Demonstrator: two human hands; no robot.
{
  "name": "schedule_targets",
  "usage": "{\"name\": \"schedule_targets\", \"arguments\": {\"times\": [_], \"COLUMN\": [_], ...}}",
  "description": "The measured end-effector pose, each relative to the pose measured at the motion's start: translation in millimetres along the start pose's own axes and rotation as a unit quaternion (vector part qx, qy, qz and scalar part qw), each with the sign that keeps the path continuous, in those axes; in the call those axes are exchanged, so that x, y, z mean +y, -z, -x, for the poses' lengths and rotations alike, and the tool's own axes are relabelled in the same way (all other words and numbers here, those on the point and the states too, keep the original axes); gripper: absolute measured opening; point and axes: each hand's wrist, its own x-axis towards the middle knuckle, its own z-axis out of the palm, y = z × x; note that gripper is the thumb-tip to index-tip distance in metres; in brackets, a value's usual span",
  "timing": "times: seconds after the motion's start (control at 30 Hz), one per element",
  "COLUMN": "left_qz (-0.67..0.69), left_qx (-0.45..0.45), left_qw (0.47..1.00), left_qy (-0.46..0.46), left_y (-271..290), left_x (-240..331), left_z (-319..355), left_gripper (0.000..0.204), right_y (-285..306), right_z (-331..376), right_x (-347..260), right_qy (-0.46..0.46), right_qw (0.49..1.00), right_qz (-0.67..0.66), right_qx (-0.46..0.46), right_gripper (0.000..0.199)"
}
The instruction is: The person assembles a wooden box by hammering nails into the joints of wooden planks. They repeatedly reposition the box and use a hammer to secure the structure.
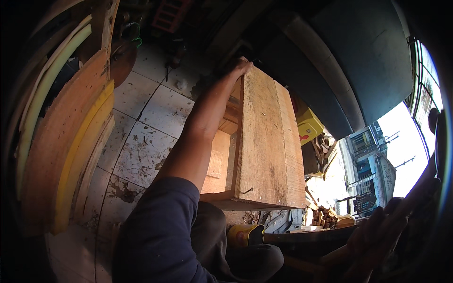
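A wooden box (pixel 264 141) of rough, pale planks stands in front of me, its open side turned left. My left hand (pixel 243 67) is closed over its far top corner, with the arm stretched along the open side. Near the close end of the top board, a bent-looking nail (pixel 247 190) sticks up from the wood. Low on the right, in deep shadow, my right hand (pixel 377 231) is wrapped round the handle of what looks like a hammer (pixel 417 188). The hammer's dark head is raised near the right rim and hard to make out.
Curved boards and yellow foam-like sheets (pixel 85 155) lean at the left. Debris litters the tiled floor (pixel 146 146). A yellow can (pixel 245 235) lies by my knee. Beyond the box are a yellow container (pixel 309 126), wood offcuts (pixel 325 218) and a large dark panel (pixel 358 56).
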Motion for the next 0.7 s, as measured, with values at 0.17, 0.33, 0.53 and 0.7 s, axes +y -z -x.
{"name": "schedule_targets", "arguments": {"times": [0.17, 0.33, 0.53, 0.7], "left_qz": [0.007, 0.017, -0.040, -0.011], "left_qx": [-0.023, -0.041, 0.018, -0.036], "left_qw": [1.000, 0.999, 0.999, 0.999], "left_qy": [0.014, 0.010, -0.019, 0.012], "left_y": [1.3, -2.6, 14.6, 11.3], "left_x": [-4.5, 15.4, 2.8, -5.0], "left_z": [17.0, 28.6, 11.6, 23.7], "left_gripper": [0.051, 0.048, 0.049, 0.055], "right_y": [-25.8, 131.9, -10.9, -25.3], "right_z": [-21.9, 10.8, -20.2, -10.7], "right_x": [2.7, 63.7, 16.2, -12.8], "right_qy": [0.000, 0.011, 0.101, 0.048], "right_qw": [0.857, 0.975, 0.843, 0.927], "right_qz": [0.448, -0.217, 0.498, 0.332], "right_qx": [-0.257, 0.037, -0.175, -0.166], "right_gripper": [0.040, 0.051, 0.035, 0.033]}}
